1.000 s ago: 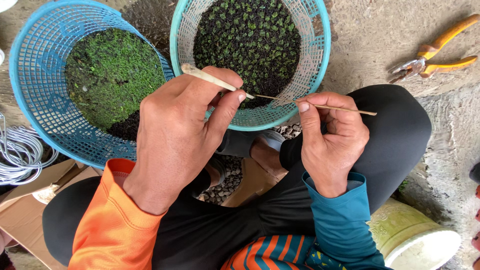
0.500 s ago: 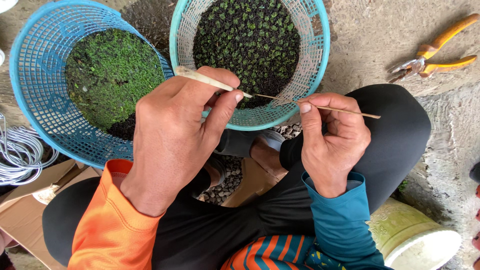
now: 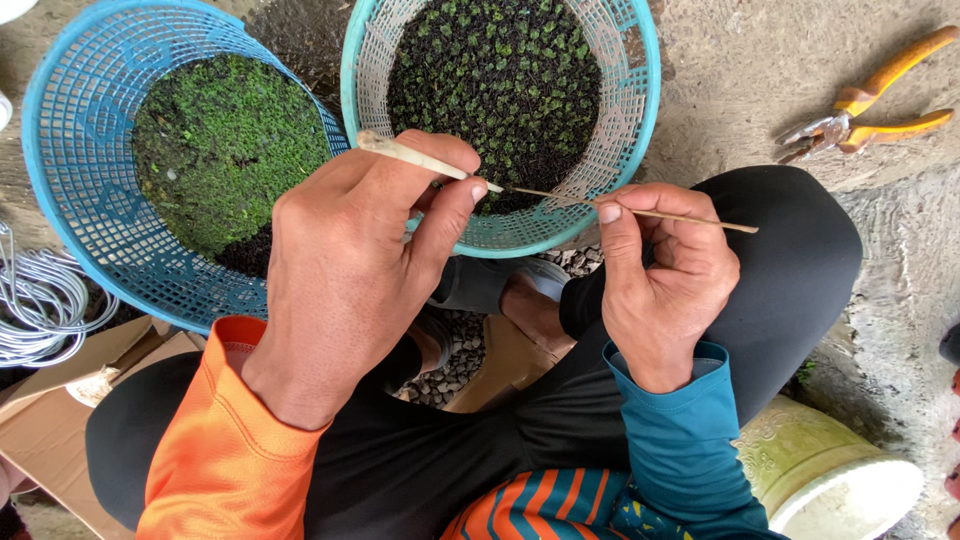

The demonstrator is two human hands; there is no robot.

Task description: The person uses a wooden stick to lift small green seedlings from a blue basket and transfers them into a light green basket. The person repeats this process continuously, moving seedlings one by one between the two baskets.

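- Left hand [image 3: 340,270]: fingers closed round a pale, blunt-ended tool [image 3: 420,160].
- Thin tan stick [image 3: 640,212]: straight, slender, held level between both hands, over the teal basket [image 3: 640,110] rim.
- Right hand [image 3: 660,275]: fingers pinch the stick.

Soft, even daylight fills a sharp, bright picture with no glare, only faint shadows under the hands [image 3: 350,280] and baskets [image 3: 90,170], and slight wide-angle bending at the edges.
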